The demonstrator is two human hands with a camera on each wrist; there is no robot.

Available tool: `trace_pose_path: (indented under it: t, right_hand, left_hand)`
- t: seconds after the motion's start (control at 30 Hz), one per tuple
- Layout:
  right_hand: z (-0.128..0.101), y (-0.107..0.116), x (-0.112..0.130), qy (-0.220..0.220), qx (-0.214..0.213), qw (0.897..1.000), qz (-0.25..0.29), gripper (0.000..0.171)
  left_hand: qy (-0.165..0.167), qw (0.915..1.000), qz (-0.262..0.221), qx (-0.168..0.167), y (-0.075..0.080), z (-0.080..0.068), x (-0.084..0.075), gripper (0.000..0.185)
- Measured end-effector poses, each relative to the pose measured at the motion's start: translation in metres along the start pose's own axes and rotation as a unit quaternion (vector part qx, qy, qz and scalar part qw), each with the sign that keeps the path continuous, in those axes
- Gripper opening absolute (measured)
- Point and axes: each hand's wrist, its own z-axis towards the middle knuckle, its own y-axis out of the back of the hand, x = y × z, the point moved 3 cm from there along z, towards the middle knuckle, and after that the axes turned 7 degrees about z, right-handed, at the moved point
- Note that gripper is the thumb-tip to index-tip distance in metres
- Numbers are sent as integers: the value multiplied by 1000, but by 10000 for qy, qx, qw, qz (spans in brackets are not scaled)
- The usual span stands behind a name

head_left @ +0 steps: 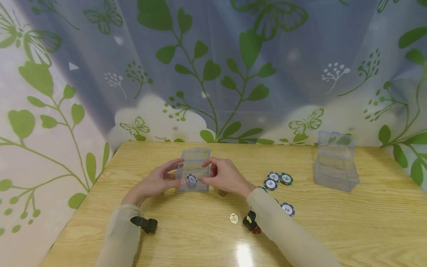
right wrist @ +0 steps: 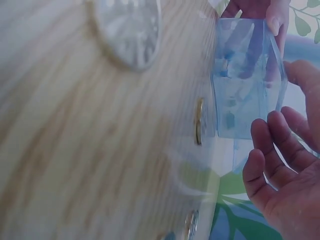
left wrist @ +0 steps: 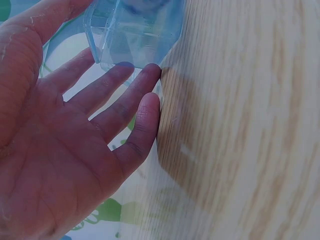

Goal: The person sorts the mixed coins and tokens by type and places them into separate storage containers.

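Observation:
A small clear plastic box (head_left: pixel 193 187) with its lid (head_left: pixel 197 154) raised stands in front of me on the table. One blue-and-white poker chip (head_left: pixel 191 179) shows in it. My left hand (head_left: pixel 155 183) is at the box's left side. In the left wrist view its fingers (left wrist: pixel 112 85) are nearly straight, their tips touching the plastic. From the right, my right hand (head_left: pixel 227 176) reaches to the rim, with thumb and index finger bent. Its other fingers (right wrist: pixel 282 145) are loosely bent by the side wall in the right wrist view. Nothing shows between them.
A second clear box (head_left: pixel 337 178) stands lid up at the far right. Blue chips (head_left: pixel 271 184) and a green chip (head_left: pixel 285 179) lie between the boxes, another blue chip (head_left: pixel 287 210) nearer. A gold coin (head_left: pixel 234 218), a copper coin (head_left: pixel 222 193) and a red chip (head_left: pixel 256 230) lie near my right arm.

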Motion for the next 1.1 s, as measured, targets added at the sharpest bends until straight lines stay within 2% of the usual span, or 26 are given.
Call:
trace_pose_path:
  t: [0.23,0.43,0.63,0.73,0.87,1.1]
  right_hand:
    - [-7,8,2,170,-28,9991,-391,39]
    - [-16,15,7,52,11,9960,-896,49]
    - [-27,24,9,311,74,9785,-2037,59]
    - [-33,29,7,446,145,9696,-2400,63]
    - [-41,37,4,427,217,9649,-2581,66]
    - [-57,53,1,392,215,9653,-2573,66]
  left_hand:
    - [4,10000,-38,4,-1,0,0,79]
    - [-15,10000,-94,3,-1,0,0,79]
    - [-86,9999,-87,22,-1,0,0,82]
    - [-131,9999,-70,22,0,0,-1,82]
    - [-186,9998,-35,-6,0,0,-2,80]
    - [-264,9996,-73,30,0,0,-2,81]
